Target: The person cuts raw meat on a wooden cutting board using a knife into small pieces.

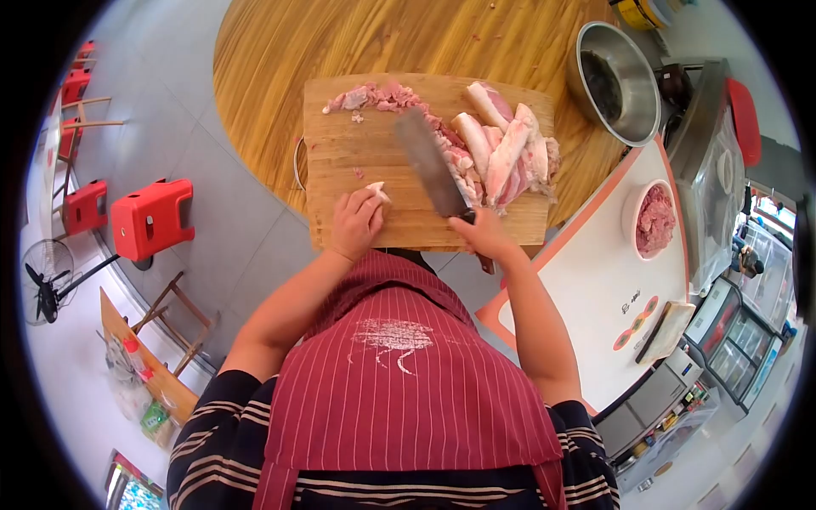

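On the wooden cutting board (348,161), my left hand (358,223) is closed around a small pale piece of meat (379,192) near the front edge. My right hand (483,235) grips the handle of a wide cleaver (432,163), its blade slanting up and left over the board. Chopped pink meat (387,97) runs in a band along the board's back and down behind the blade. Several large strips of fatty meat (508,153) are piled at the board's right side, just beyond my right hand.
A steel bowl (642,93) stands on the round wooden table (280,51) at the back right. Right of me, a white table (586,297) holds a bowl of minced meat (654,219). Red stools (153,219) and a black fan (47,291) are at left.
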The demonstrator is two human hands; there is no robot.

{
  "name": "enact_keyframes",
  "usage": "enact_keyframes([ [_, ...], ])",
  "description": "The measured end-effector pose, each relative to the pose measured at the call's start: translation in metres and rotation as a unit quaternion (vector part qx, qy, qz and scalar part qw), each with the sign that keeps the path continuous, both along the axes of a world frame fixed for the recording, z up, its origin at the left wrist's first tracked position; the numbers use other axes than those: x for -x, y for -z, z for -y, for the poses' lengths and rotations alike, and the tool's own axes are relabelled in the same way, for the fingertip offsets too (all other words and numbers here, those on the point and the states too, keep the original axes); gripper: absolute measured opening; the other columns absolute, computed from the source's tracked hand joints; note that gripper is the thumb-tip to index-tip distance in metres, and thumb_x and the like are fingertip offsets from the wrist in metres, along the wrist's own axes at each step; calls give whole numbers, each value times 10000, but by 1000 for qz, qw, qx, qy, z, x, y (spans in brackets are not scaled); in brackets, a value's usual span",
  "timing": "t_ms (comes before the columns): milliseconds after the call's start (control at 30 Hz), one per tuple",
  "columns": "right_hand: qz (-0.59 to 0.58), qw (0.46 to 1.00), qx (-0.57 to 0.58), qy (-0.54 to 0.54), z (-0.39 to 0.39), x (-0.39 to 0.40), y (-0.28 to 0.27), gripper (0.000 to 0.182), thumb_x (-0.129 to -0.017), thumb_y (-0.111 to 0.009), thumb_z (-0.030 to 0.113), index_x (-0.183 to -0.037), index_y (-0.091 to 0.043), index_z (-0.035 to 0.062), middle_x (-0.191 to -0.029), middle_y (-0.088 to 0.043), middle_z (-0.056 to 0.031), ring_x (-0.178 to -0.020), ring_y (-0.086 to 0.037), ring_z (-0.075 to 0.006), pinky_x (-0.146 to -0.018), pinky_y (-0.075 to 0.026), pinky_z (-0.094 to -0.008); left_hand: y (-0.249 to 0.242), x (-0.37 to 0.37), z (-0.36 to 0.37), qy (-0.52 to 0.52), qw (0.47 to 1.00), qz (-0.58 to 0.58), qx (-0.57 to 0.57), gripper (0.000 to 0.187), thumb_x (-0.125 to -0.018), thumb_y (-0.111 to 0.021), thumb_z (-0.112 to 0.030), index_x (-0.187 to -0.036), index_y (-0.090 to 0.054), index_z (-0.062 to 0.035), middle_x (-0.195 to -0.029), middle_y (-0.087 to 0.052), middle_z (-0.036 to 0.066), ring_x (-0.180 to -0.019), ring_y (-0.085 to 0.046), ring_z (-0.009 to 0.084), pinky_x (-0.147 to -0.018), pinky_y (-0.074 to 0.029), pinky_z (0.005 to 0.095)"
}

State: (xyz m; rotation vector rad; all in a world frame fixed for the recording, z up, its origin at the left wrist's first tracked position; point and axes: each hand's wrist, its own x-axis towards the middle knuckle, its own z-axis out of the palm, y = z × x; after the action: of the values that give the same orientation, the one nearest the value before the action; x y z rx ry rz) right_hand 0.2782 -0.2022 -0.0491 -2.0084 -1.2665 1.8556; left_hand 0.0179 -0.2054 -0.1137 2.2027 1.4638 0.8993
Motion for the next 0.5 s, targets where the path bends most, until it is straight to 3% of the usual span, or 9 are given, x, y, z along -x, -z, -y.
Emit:
enact_keyframes([
  [33,-19,997,11,79,6,-7,-1,339,-811,-630,297,-902,-572,-25,-597,-557,-107,-423,-537,-157,-442,-451,-317,1,1,1,4,1000,8,-7,208,-706,-667,-41,-904,-607,-67,-972,-594,96,-813,-553,293,-721,-456,388],
  [67,-17,997,14,77,13,-10,-1,339,-811,-630,297,-902,-572,-25,-597,-557,-107,-423,-537,-157,-442,-451,-317,2,1,1,8,1000,16,-14,212,-712,-667,-37,-910,-597,-68,-978,-591,88,-804,-554,285,-720,-454,379],
  [167,6,996,7,93,24,2,-26,314,-828,-611,248,-972,-577,-29,-628,-593,-133,-486,-560,-216,-529,-475,-342,24,7,6,17,999,-28,14,222,-703,-674,-41,-910,-596,-66,-984,-588,84,-811,-553,284,-720,-453,378],
  [233,109,968,-222,-47,38,26,-29,308,-829,-613,251,-996,-575,-5,-715,-628,-183,-617,-611,-326,-619,-493,-402,13,5,3,28,998,-57,26,235,-701,-677,-50,-923,-600,-66,-980,-588,83,-811,-552,282,-715,-451,376],
  [267,108,968,-220,-47,45,35,-35,308,-829,-613,251,-996,-575,-5,-715,-628,-183,-617,-611,-326,-619,-493,-402,5,6,1,39,995,-87,36,249,-700,-680,-59,-936,-604,-66,-975,-587,82,-811,-550,280,-710,-450,374],
  [333,105,979,-97,-144,49,50,-55,332,-848,-585,259,-1078,-528,26,-857,-634,-226,-822,-602,-417,-726,-464,-491,-11,5,-2,36,993,-108,34,276,-694,-681,-67,-960,-609,-66,-968,-588,79,-811,-550,276,-705,-448,371],
  [400,128,974,-69,-175,55,53,-64,333,-853,-576,263,-1079,-516,26,-851,-633,-230,-811,-604,-416,-721,-465,-498,-19,0,-5,33,991,-128,32,304,-688,-683,-75,-984,-614,-66,-960,-588,77,-811,-550,272,-700,-446,368],
  [467,152,966,-39,-207,56,54,-68,334,-858,-566,266,-1081,-504,25,-845,-633,-235,-801,-606,-415,-717,-465,-505,-20,-5,-8,14,999,-34,19,138,-696,-550,-61,-827,-554,-18,-820,-512,160,-774,-482,356,-643,-371,462],
  [500,154,963,-36,-217,56,54,-69,327,-860,-559,265,-1064,-504,15,-838,-631,-241,-799,-606,-416,-717,-468,-502,-15,-5,-7,13,999,-34,21,138,-696,-550,-61,-827,-554,-18,-820,-512,160,-774,-482,356,-643,-371,462],
])
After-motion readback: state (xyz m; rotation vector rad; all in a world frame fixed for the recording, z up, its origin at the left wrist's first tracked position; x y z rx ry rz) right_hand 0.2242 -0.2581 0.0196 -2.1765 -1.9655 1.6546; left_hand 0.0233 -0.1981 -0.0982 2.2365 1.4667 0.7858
